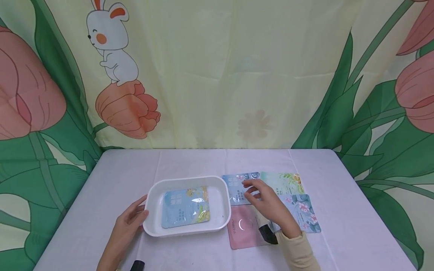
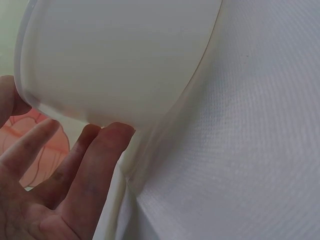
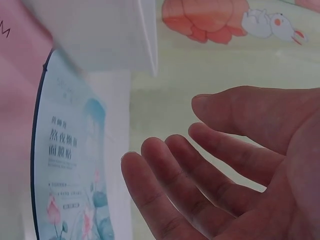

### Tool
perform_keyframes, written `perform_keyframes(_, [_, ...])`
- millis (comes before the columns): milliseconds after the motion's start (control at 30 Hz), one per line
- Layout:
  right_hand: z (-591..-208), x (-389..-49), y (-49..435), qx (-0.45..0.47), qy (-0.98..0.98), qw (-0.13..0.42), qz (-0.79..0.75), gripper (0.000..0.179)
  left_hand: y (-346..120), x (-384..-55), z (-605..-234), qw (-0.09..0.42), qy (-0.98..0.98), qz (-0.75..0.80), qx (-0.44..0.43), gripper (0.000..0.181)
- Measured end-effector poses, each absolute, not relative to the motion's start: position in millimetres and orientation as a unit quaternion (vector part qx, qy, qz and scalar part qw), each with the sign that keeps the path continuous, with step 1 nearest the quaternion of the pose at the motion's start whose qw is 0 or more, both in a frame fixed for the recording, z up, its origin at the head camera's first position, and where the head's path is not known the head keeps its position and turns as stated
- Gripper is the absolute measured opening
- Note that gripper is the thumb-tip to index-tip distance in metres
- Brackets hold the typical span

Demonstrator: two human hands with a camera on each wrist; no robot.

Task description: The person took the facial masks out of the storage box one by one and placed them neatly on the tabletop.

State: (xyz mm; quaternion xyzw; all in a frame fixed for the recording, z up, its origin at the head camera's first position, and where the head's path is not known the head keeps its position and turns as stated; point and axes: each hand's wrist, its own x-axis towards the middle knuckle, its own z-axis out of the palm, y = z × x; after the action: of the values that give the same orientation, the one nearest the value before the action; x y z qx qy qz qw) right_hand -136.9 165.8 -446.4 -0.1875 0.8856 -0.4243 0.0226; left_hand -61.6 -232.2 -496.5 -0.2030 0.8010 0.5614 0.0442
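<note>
A white plastic tray (image 1: pixel 218 205) stands left of the table's middle, with a light-blue face mask sachet (image 1: pixel 183 209) lying flat in it. My left hand (image 1: pixel 127 224) holds the tray's left end, thumb at the rim and fingertips against the outer wall, as the left wrist view shows. Above the sachets on the right hovers my right hand (image 1: pixel 266 199), fingers loosely bent around nothing. Beneath and about it lie a blue sachet (image 1: pixel 234 192), a pale green one (image 1: pixel 279 182), a blue floral one (image 1: pixel 303 212) and a pink one (image 1: pixel 242 229), partly covered by the right wrist.
A white cloth (image 1: pixel 190 254) covers the table. Behind it hangs a curtain (image 1: pixel 210 75) printed with tulips and a rabbit. Black wrist camera parts (image 1: pixel 268 234) show by the right wrist and at the bottom edge near the left arm.
</note>
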Motion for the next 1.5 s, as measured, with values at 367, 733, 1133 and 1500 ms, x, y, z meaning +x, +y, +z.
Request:
perform_keyframes(367, [-439.5, -137.3, 141.0, -0.183, 0.877, 0.045, -0.443, 0.040, -233.1, -60.6, -497.8, 0.036, 0.808, 0.557, -0.191, 0.065])
perform_keyframes(733, [-432.4, -138.7, 119.2, -0.194, 0.867, 0.044, -0.456, 0.044, -233.9, -62.3, -497.1, 0.044, 0.808, 0.555, -0.192, 0.065])
perform_keyframes(1133, [-429.6, -140.2, 91.3, -0.216, 0.848, 0.069, -0.479, 0.053, -233.8, -61.5, -494.6, 0.049, 0.806, 0.557, -0.195, 0.064])
perform_keyframes(1500, [-437.9, -140.6, 66.9, -0.210, 0.857, 0.142, -0.448, 0.064, -235.2, -61.7, -496.7, 0.055, 0.806, 0.556, -0.196, 0.066])
